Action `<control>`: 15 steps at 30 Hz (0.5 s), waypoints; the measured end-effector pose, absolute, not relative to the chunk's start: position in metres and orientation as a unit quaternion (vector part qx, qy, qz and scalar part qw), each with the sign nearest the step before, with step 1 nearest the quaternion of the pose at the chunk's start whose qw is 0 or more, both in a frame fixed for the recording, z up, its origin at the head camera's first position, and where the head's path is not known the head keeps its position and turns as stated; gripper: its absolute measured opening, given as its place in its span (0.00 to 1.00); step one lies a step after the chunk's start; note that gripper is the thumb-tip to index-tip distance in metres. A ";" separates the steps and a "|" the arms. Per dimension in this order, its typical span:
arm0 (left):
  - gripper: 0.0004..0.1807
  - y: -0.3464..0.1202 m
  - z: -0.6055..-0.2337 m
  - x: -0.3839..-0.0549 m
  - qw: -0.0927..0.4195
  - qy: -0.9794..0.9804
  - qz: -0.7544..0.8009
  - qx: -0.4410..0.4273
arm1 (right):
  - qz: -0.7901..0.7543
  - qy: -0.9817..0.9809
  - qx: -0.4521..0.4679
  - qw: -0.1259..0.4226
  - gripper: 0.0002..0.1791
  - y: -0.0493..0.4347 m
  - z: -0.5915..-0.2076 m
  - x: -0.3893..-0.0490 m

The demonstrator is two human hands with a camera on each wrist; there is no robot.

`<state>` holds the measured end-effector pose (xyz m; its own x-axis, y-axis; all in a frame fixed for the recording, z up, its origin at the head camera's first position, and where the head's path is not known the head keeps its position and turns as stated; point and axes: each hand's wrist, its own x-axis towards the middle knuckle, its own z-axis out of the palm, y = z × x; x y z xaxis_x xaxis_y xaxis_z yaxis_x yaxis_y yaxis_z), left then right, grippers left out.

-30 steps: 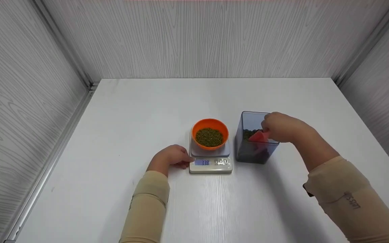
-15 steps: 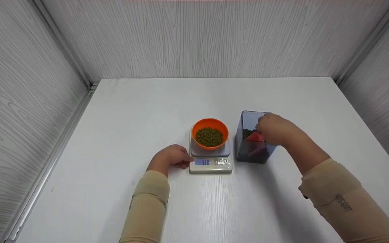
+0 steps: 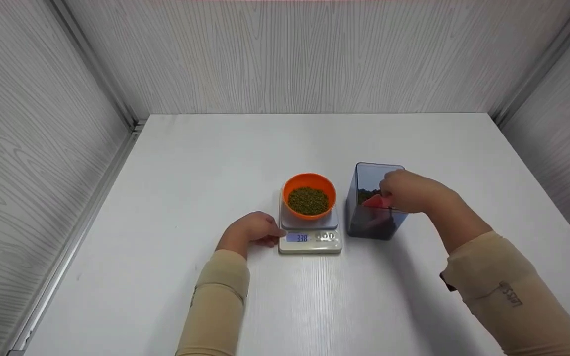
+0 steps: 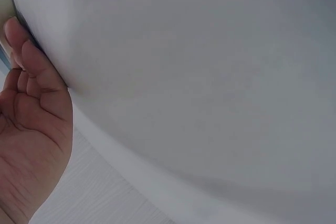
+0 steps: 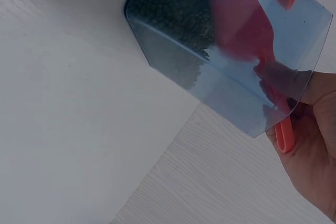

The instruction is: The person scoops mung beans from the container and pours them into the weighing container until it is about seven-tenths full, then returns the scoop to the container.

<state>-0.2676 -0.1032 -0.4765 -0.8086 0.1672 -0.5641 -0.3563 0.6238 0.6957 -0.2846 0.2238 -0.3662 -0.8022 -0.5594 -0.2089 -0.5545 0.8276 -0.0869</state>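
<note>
The right hand [image 3: 411, 191] has its fingers curled around the handle of the red plastic scoop [image 3: 377, 200], its blade inside the tall, transparent blue-grey plastic container [image 3: 370, 225] holding dark green grains [image 3: 366, 195]. For a clean load, slide the blade under the grains and level it before clearing the wall. The left hand [image 3: 253, 228], fingers loosely bent and grasping nothing, touches the white rectangular digital scale [image 3: 310, 247]; pressing there could disturb the 338 reading beneath the round orange bowl [image 3: 331, 194].
</note>
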 end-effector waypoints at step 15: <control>0.09 -0.103 -0.474 -0.267 0.308 0.847 0.428 -0.058 | -0.034 0.950 -0.290 0.107 0.02 0.219 -0.374 -0.283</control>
